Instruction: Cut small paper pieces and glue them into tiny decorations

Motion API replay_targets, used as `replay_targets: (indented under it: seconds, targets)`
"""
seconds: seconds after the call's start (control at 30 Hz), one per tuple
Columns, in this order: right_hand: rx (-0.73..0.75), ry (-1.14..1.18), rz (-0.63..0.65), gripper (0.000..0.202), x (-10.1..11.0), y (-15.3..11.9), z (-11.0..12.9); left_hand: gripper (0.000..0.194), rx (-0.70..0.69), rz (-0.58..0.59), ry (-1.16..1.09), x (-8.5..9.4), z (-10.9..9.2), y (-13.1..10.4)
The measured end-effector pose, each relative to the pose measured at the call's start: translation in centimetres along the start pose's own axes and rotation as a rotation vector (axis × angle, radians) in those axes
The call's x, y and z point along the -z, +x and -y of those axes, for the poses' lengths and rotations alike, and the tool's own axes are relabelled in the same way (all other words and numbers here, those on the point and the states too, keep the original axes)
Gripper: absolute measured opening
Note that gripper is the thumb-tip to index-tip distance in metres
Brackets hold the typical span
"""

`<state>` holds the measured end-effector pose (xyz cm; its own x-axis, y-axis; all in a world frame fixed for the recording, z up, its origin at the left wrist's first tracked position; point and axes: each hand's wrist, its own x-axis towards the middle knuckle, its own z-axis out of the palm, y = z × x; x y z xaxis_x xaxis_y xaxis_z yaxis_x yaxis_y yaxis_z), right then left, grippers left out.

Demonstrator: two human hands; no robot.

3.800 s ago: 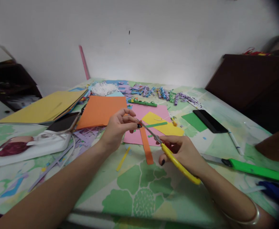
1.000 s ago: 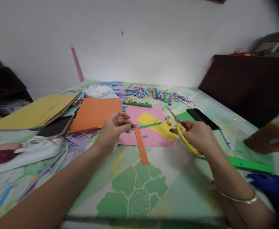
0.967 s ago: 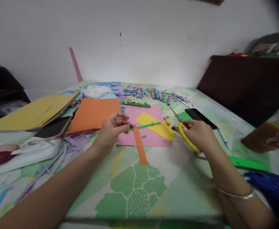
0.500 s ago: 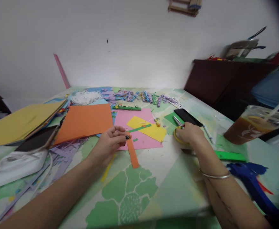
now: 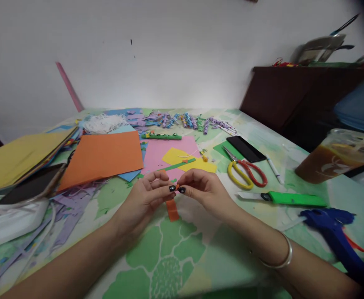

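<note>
My left hand and my right hand meet over the table's middle, thumbs and fingertips pinching a tiny orange paper piece between them. Most of that piece is hidden by the fingers. Below them an orange paper strip lies on the cloth. Just beyond the hands are a green paper strip, a yellow paper sheet and a pink paper sheet. Scissors with one yellow and one red handle lie spread to the right of my right hand.
On the right are a green utility knife, a blue glue gun, a black phone, a pen and a cup of brown drink. Orange paper, white string and purple scraps lie left. Curled paper pieces line the back.
My right hand has let go of the scissors, now lying on the table, and moved left to join my left hand at the orange piece. The camera view has shifted slightly.
</note>
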<state>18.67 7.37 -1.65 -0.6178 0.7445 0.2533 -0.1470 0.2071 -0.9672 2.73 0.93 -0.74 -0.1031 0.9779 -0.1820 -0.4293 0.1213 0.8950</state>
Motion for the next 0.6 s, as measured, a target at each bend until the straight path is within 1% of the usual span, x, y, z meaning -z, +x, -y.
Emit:
replay_targets:
  seconds: [0.07,0.17,0.6]
  targets:
    - [-0.022,0.065,0.01,0.009,0.08,-0.07,0.05,0.032,0.007,0.01,-0.003,-0.15,0.06,-0.11]
    - [-0.034,0.1,0.016,0.009,0.29,-0.02,0.25,0.031,0.023,0.019,-0.023,-0.28,0.09,-0.14]
    - [-0.019,0.117,0.025,0.006,0.32,-0.02,0.36,0.032,0.102,0.056,-0.079,0.01,0.26,0.1]
